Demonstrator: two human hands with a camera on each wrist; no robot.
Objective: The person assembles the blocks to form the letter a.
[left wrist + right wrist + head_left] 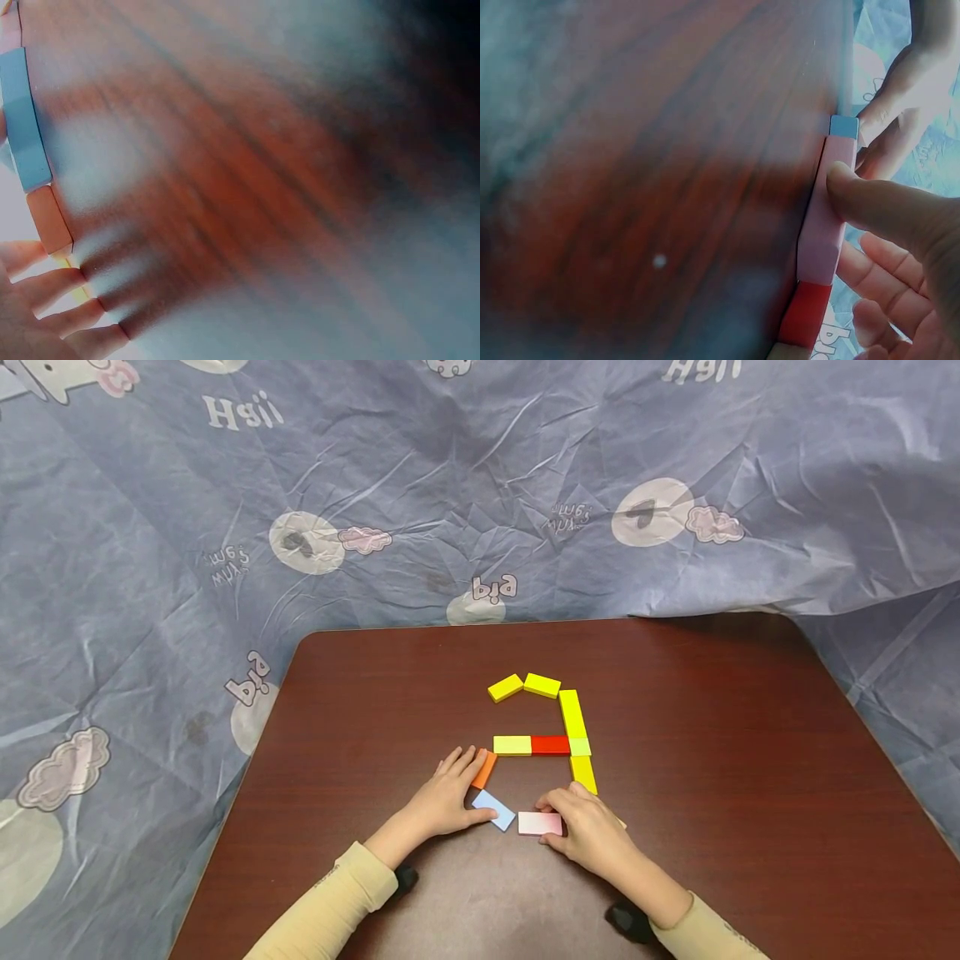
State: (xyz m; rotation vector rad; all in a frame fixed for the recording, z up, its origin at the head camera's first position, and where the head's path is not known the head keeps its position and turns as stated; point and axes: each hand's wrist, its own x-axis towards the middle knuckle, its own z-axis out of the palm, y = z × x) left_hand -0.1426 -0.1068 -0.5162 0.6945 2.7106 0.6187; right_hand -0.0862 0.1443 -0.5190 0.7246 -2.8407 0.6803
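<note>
Spread with straight fingers, my left hand (442, 800) lies at the left of a block outline; a forefinger touches an orange block (485, 770) and the thumb rests on a light blue block (492, 810). My right hand (592, 829) pinches a pink block (538, 823) between thumb and forefinger. In the head view a narrow gap separates pink from blue. The right wrist view has a red block (805, 315) at the pink block's near end, hidden under the hand from above. The left wrist view shows the blue block (26, 124) end to end with the orange one (50, 220).
Yellow blocks (573, 714) form the top and right side of the outline. A pale yellow block (512, 746) and another red block (550, 745) make a crossbar. All lie on a dark brown table (375, 710), with a printed grey-blue cloth (420, 485) behind it.
</note>
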